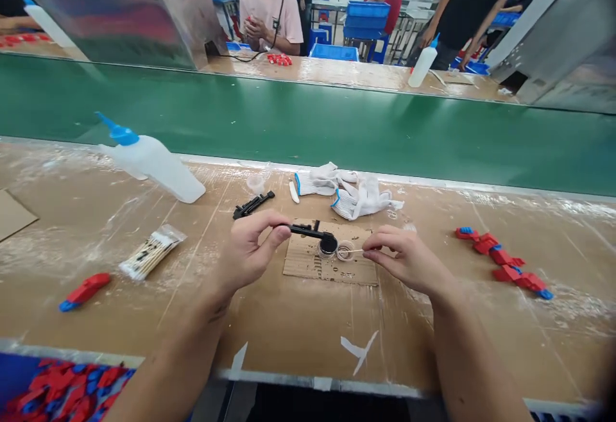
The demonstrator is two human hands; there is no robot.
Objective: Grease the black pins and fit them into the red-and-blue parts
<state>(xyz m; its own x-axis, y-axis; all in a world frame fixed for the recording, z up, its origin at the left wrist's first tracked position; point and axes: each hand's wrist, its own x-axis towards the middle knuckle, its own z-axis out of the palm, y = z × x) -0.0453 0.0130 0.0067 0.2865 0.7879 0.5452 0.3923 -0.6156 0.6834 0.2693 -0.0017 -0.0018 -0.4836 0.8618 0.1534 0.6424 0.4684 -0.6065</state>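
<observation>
My left hand pinches one end of a black toy-gun-like plastic part, whose far end hangs over a small round cup with dark contents. Between the fingertips of my right hand is a thin cotton swab. Its tip reaches into a second small clear cup. Both cups stand on a stained cardboard piece. A similar black part lies just beyond my left hand.
White gloves, a cotton swab pack and a blue-capped bottle lie around. Red-and-blue toy pieces form a row at right; more fill a blue bin. Beyond runs a green belt, with people on the far side.
</observation>
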